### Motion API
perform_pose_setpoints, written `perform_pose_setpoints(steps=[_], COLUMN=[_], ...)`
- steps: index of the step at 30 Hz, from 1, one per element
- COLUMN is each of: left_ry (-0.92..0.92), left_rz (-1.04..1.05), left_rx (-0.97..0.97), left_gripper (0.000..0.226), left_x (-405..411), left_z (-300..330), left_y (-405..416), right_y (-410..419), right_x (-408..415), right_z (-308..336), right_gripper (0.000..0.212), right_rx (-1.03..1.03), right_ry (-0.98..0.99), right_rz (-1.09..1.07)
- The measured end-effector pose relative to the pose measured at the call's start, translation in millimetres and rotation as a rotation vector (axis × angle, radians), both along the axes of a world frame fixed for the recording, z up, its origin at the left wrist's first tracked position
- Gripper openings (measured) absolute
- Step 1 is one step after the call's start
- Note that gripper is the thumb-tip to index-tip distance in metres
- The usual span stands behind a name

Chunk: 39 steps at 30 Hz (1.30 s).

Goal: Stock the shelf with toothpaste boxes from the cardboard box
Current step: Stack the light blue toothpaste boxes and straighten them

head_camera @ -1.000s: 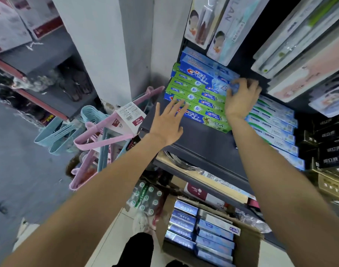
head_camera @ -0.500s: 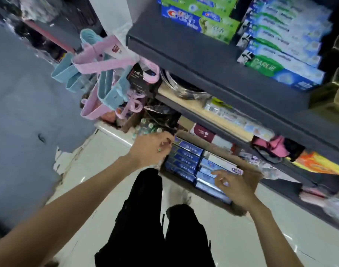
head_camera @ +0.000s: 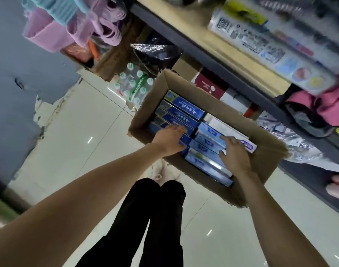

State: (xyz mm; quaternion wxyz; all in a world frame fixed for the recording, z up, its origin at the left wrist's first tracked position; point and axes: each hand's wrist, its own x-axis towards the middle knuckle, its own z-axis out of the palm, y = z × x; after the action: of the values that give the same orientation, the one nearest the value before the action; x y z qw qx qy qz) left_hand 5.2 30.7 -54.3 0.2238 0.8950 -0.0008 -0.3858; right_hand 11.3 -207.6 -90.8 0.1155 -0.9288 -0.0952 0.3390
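Both hands are reaching into the cardboard box, which is sitting on the floor at the centre of the frame, just below the shelf running across the upper right. This looks like the pick-up step: fetching more stock, not yet placing it.

The toothpaste boxes are lying packed in two columns inside the carton, dark blue ones on the frame's left, paler blue ones on the right, with a white one at the far right edge.

The left hand is resting on the dark blue column, fingers stretched fairly flat over the tops and not visibly wrapping any one box; I read it as released. The right hand is lying on the pale column near the white box, its fingers bent slightly over the boxes. Whether they are already gripping one cannot be told, since motion blur is smearing the contact.

The next move probably calls for working fingertips down into the tight gaps between boxes, clamping several together along their long sides, and lifting them straight up past the carton wall before turning toward the shelf. A loose clamp could let the middle boxes slip out.
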Motion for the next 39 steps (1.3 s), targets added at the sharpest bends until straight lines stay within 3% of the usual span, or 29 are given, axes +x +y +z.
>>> perform_pose_setpoints(steps=[5, 9, 11, 14, 18, 24, 26, 29, 32, 36, 39], left_ry=[0.087, 0.12, 0.203, 0.359, 0.427, 0.383, 0.39, 0.328, 0.244, 0.194, 0.16], left_rz=[-0.297, -0.522, -0.587, -0.576, -0.499, -0.385, -0.357, -0.251, -0.08, 0.213, 0.54], left_rx=[0.087, 0.101, 0.053, 0.008, 0.021, -0.009, -0.061, -0.178, -0.294, -0.472, -0.702], left_gripper=[0.06, 0.065, 0.06, 0.053, 0.064, 0.075, 0.07, 0.047, 0.041, 0.043, 0.037], left_x=[1.0, -4.0, -4.5, -1.6, -1.2, -6.3, -7.8, -8.2, -5.2, -2.8, -10.4], left_z=[-77.3, -109.3, -116.6, -119.3, -112.8, -101.5, -95.5, -71.5, -31.3, 45.9, 109.9], left_y=[-28.1, -38.1, -40.8, -47.2, -61.7, -67.5, -65.4, -61.7, -51.3, -30.3, -15.4], right_y=[35.4, 56.8, 45.3, 18.1, -1.4, -15.3, -17.7, -21.5, -22.9, -25.3, -29.0], right_x=[37.7, 54.1, 53.1, 44.7, 34.1, 16.0, 12.7, 4.6, -13.2, -40.0, -55.6], right_z=[-71.4, -90.2, -90.2, -82.2, -73.2, -49.1, -40.3, -11.0, 44.4, 130.0, 192.7], right_gripper=[0.06, 0.056, 0.055, 0.055, 0.066, 0.049, 0.049, 0.061, 0.067, 0.049, 0.038], right_rx=[0.0, -0.357, -0.408, -0.275, -0.158, 0.017, 0.026, 0.092, 0.214, 0.405, 0.687], right_ry=[-0.275, -0.173, -0.167, -0.241, -0.349, -0.444, -0.498, -0.499, -0.469, -0.606, -0.596], right_rz=[0.553, 0.995, 0.991, 0.974, 0.909, 0.507, 0.376, 0.14, -0.214, -0.758, -1.209])
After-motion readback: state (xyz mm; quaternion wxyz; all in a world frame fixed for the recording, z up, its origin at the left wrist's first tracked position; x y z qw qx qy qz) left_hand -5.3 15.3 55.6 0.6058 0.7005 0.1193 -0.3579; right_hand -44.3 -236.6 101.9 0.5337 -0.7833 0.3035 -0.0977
